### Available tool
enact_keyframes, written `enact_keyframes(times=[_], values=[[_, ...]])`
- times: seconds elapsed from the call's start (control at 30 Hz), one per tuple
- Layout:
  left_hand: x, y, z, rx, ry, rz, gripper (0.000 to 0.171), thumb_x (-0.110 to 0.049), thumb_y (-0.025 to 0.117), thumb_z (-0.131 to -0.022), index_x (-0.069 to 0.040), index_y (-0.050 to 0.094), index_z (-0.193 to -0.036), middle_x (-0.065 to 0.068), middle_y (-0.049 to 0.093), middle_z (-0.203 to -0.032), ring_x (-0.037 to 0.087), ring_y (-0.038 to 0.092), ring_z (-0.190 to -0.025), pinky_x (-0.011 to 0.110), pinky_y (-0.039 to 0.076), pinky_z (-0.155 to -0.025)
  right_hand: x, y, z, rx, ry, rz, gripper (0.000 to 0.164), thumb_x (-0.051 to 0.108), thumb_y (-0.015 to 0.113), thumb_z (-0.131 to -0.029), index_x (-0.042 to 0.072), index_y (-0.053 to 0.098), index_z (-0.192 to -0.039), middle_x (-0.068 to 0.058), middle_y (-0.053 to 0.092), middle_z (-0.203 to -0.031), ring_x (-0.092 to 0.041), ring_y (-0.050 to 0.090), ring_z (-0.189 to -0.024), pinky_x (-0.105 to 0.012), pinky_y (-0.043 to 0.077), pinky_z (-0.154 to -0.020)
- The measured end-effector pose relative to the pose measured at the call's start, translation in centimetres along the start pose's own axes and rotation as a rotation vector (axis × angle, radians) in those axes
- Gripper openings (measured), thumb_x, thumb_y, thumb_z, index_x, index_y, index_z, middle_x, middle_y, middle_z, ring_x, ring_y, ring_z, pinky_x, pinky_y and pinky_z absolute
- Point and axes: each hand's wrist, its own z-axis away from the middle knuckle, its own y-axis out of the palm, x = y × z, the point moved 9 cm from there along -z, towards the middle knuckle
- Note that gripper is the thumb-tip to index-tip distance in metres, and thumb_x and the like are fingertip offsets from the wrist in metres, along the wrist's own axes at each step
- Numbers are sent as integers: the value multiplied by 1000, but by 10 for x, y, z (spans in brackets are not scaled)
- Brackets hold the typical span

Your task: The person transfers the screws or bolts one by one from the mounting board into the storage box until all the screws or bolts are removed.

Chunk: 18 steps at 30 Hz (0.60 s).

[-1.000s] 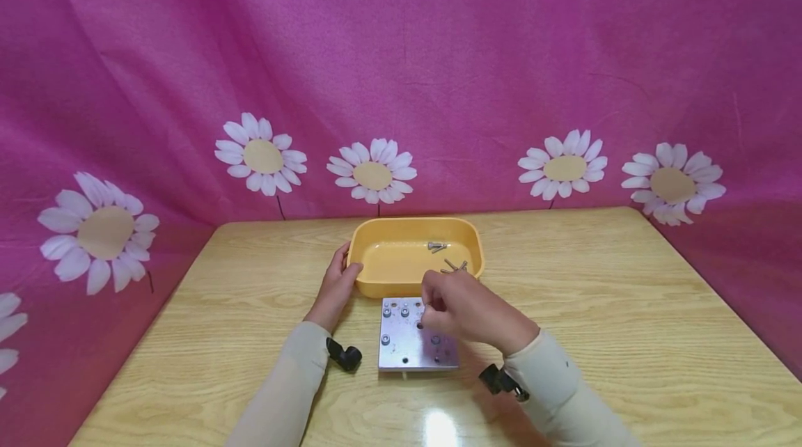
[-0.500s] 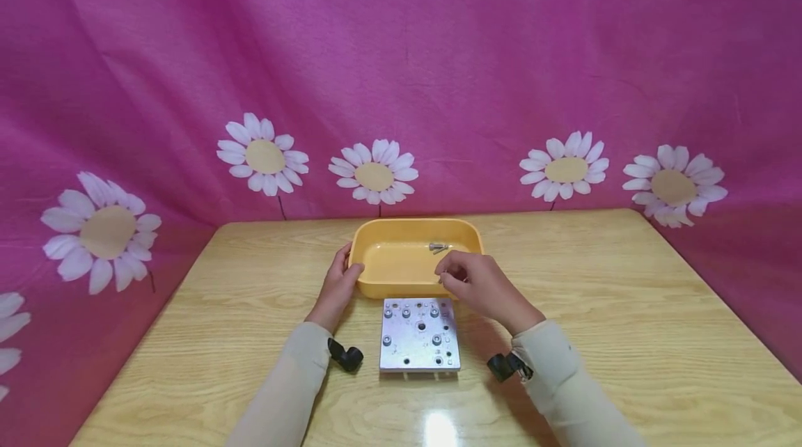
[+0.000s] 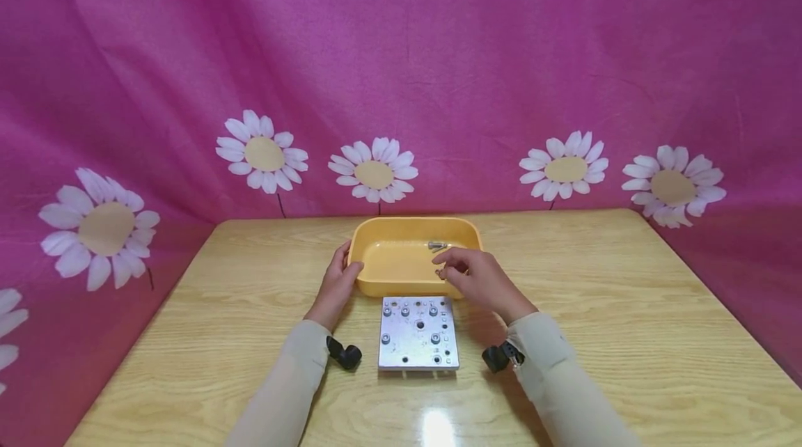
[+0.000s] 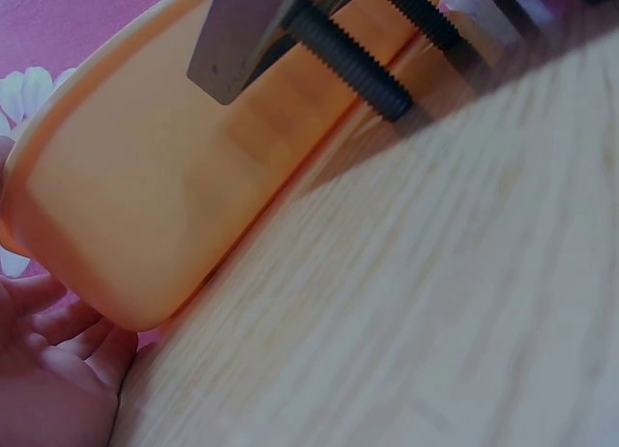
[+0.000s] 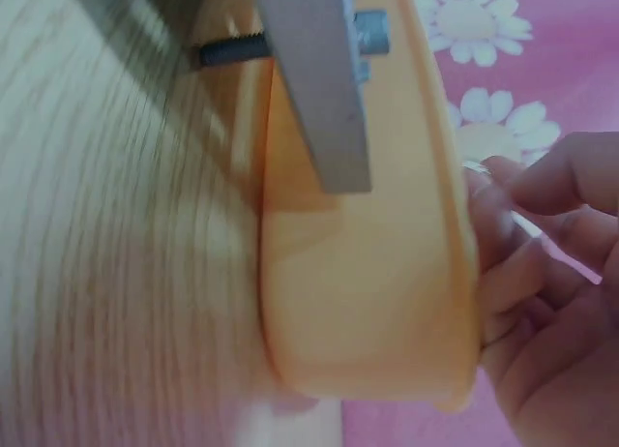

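Note:
My left hand (image 3: 336, 283) grips the left end of a yellow plastic tray (image 3: 395, 289), thumb at the rim and fingers outside. At the tray's right front, my right hand (image 3: 482, 281) has its fingers over the inside. In the right wrist view, the fingers pinch a silvery bolt (image 5: 527, 224), mostly hidden by them. More bolts (image 3: 436, 246) lie loose in the tray. In front of the tray is a square metal plate (image 3: 410, 353) with several socket-head bolts (image 3: 435, 338) standing in its holes. Dark threaded shanks (image 4: 353, 65) stick out beneath it in the left wrist view.
A wood-grain table (image 3: 250, 259) carries everything. The plate sits raised above it, close to the tray's front wall. Behind hangs a pink curtain (image 3: 464, 85) with white daisies. Each forearm wears a black wrist camera (image 3: 349, 356).
My right hand has moved from over the plate's upper right to the tray's right front, uncovering a bolt in the plate. Its fingers now pinch a bolt. The left hand stays at the tray.

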Motion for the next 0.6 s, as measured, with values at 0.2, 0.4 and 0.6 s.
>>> enact_keyframes(times=[0.2, 0.4, 0.6], values=[[0, 0, -1, 3, -1, -7, 60, -18, 49, -94, -12, 29, -151, 7, 30, -155, 22, 28, -142, 36, 27, -115, -24, -4, -7, -32, 87, -196, 21, 5, 56, -90, 10, 71, -105, -11, 66, -84, -16, 56, -72, -25, 49, -58], [-1, -3, -1, -5, 10, 11, 59, -17, 49, -94, -12, 29, -150, 7, 31, -154, 22, 30, -141, 36, 28, -114, -47, -9, -10, -115, 140, -516, 23, 5, 53, -93, -4, 66, -110, -14, 64, -83, -11, 54, -66, -20, 48, -53], [0, -3, -1, -3, 11, 17, 59, -16, 49, -94, -12, 30, -150, 7, 31, -155, 23, 29, -141, 37, 27, -115, -69, -12, 0, -162, 90, -1221, 24, 1, 44, -97, -5, 62, -111, -6, 64, -82, -10, 57, -68, -16, 50, -56]])
